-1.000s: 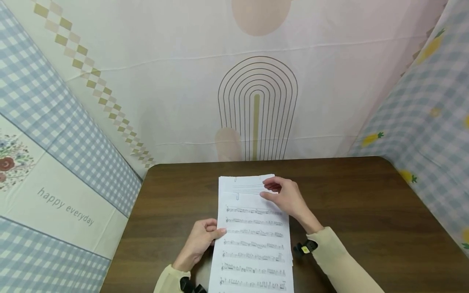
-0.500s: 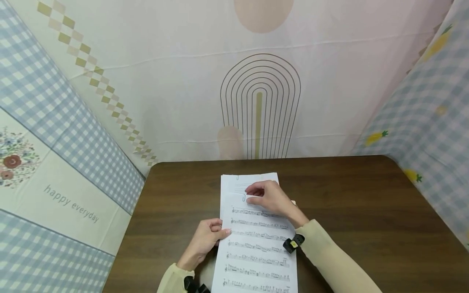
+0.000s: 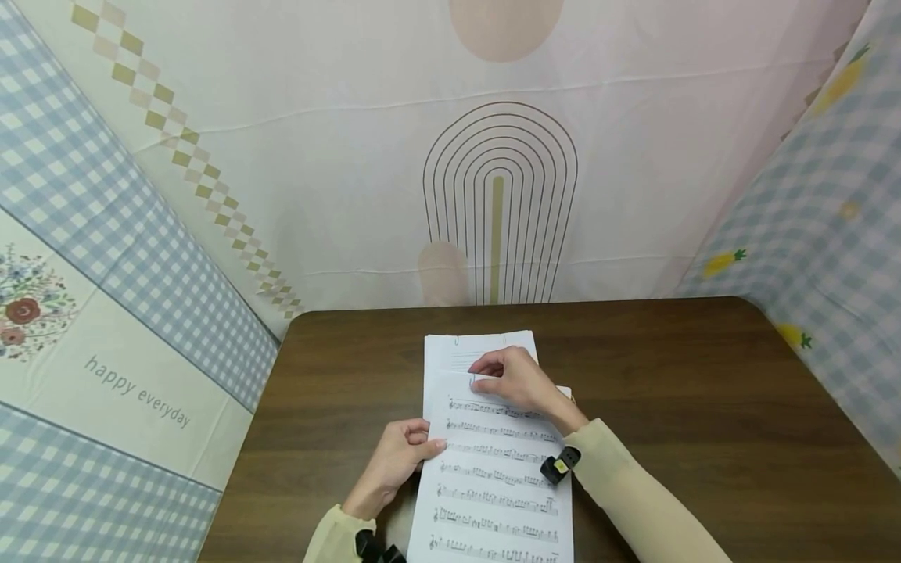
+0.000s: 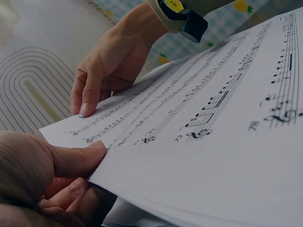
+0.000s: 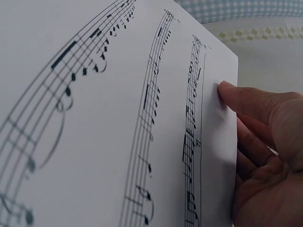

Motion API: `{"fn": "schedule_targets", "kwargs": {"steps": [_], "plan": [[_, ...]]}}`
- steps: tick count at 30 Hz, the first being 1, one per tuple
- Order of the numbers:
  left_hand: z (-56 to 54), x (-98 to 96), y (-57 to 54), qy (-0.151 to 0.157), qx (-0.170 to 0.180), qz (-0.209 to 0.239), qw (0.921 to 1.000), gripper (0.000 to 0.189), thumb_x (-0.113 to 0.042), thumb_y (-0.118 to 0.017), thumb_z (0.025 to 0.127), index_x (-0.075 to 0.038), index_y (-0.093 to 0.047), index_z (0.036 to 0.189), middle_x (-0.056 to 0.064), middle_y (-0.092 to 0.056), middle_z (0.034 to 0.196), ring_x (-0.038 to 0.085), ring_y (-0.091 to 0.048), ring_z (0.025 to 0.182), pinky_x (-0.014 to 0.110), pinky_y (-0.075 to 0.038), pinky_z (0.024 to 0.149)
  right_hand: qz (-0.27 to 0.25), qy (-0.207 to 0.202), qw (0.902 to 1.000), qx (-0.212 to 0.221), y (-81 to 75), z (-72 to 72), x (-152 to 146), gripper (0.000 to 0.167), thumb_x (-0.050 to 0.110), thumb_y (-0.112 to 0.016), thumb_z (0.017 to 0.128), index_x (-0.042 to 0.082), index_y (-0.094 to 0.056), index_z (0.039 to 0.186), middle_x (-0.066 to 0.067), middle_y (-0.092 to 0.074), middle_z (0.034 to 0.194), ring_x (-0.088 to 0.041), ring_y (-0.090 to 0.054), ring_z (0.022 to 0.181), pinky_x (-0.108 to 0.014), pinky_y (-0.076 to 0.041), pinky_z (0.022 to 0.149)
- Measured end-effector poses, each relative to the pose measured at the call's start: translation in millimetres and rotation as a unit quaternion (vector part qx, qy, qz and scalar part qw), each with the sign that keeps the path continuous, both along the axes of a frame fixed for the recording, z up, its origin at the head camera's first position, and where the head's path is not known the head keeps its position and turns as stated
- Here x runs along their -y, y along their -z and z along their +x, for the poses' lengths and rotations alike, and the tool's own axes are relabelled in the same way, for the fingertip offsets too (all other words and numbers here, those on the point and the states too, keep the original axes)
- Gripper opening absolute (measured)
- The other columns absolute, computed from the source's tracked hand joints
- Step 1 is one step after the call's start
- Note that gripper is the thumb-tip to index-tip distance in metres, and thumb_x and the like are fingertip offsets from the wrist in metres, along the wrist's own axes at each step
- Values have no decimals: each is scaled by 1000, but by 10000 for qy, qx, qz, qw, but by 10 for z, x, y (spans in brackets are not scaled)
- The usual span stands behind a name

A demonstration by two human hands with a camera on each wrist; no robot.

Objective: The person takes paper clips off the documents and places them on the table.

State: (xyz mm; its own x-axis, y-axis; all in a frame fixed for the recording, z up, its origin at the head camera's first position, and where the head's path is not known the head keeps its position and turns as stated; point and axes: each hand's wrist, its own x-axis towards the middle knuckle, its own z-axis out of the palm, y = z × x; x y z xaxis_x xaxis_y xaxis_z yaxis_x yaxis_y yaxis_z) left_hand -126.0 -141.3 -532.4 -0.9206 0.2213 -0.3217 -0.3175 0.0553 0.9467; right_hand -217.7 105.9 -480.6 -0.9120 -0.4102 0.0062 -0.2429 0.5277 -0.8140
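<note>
A top bundle of sheet music (image 3: 493, 493) lies over more sheets (image 3: 439, 353), with its upper part lifted. My left hand (image 3: 400, 453) grips its left edge, thumb on the printed side and fingers underneath. At its top edge my right hand (image 3: 517, 381) pinches a paper clip (image 3: 472, 380), the thumb in front and fingers behind the paper. Beside that thumb a small blue bit of the clip (image 4: 81, 115) shows in the left wrist view. The right wrist view shows the thumb against the page, hiding the clip. A thin pale sliver (image 5: 272, 151) lies near the curled fingers, too small to identify.
The brown wooden table (image 3: 669, 407) stands against a white patterned cloth (image 3: 352, 180). Blue checked cloths hang at the left (image 3: 127, 195) and right (image 3: 809, 258). More clips sit at the top edge of the sheets behind.
My right hand has moved left along the top edge, from the right corner to the paper clip, and now pinches there. My left hand keeps its grip. The view has shifted slightly.
</note>
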Motion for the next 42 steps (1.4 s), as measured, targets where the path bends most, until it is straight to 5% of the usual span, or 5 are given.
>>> {"fn": "schedule_targets", "kwargs": {"steps": [42], "plan": [[37,-41,23,-46,146,29,9999,23,-2,-76,99,11,-70,118,11,-84,95,11,-77,77,24,-60,67,-239,231,9992,236,37,3,-16,10,10,-82,96,10,-85,105,-2,-81,93,-11,-68,84,-23,-54,80]]}}
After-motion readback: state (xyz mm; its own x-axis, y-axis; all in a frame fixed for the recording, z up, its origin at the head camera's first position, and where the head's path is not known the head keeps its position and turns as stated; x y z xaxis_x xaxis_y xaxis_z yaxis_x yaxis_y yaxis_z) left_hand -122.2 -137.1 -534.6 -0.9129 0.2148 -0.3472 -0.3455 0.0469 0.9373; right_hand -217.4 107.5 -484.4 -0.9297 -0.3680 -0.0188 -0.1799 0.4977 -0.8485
